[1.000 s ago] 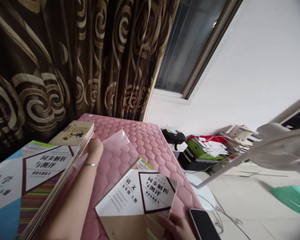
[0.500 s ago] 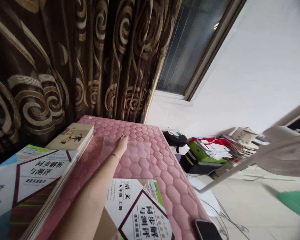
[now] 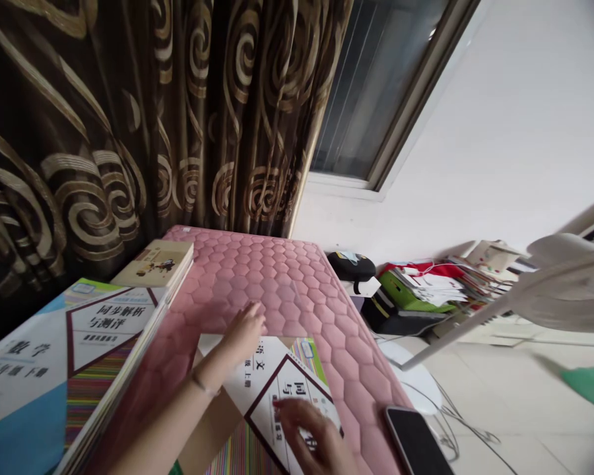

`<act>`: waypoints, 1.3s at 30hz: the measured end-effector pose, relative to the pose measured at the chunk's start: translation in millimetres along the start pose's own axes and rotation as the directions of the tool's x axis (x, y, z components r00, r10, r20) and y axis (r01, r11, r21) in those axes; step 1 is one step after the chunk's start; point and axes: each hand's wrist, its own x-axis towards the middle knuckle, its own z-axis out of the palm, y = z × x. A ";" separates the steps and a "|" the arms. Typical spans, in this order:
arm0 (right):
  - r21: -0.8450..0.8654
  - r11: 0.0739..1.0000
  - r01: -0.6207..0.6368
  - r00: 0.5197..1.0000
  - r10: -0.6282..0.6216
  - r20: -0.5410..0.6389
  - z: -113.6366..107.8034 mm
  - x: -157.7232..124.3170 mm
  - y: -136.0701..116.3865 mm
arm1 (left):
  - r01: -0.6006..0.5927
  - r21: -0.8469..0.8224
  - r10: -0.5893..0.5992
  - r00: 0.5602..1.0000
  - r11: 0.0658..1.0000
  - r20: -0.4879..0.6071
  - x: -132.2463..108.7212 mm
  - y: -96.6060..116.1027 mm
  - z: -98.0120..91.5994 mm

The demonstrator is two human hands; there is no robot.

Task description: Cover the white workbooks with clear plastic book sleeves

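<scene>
Workbook (image 3: pixel 277 373), under right fingers (image 3: pixel 301 429), left fingers (image 3: pixel 250 323) beside

Room across the pink quilted mat (image 3: pixel 257 277), stacked workbooks (image 3: pixel 64 349) in the way leftward

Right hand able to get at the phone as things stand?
Probably yes: the right hand lies on the workbook, and only the pink quilted mat separates it from the black phone. Nothing seems to stand in between.
</scene>
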 end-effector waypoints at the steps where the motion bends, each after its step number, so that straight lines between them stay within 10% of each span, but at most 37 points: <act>1: -0.135 0.988 0.081 0.997 -0.082 0.003 -4.0 6.3 -2.3 | -0.023 0.015 0.023 0.999 1.000 0.025 -19.4 3.7 1.2; 8: -0.548 0.813 0.197 0.954 -0.030 0.299 -33.6 22.3 10.4 | 0.057 0.103 -0.057 0.998 0.993 -0.003 -112.4 -30.6 13.0; 16: -0.499 0.829 0.251 0.907 -0.021 0.421 -41.6 5.9 42.4 | 0.085 0.179 -0.077 0.996 0.980 -0.053 -126.9 -46.5 19.8; 25: -0.598 0.802 0.013 0.999 0.014 0.040 -34.9 22.7 78.7 | 0.080 0.087 -0.067 0.988 0.993 -0.139 -129.1 -59.5 25.4; 39: -0.638 0.770 0.019 0.993 0.058 0.099 -37.2 27.6 62.1 | 0.112 -0.018 -0.113 0.985 0.994 -0.130 -127.6 -54.8 10.6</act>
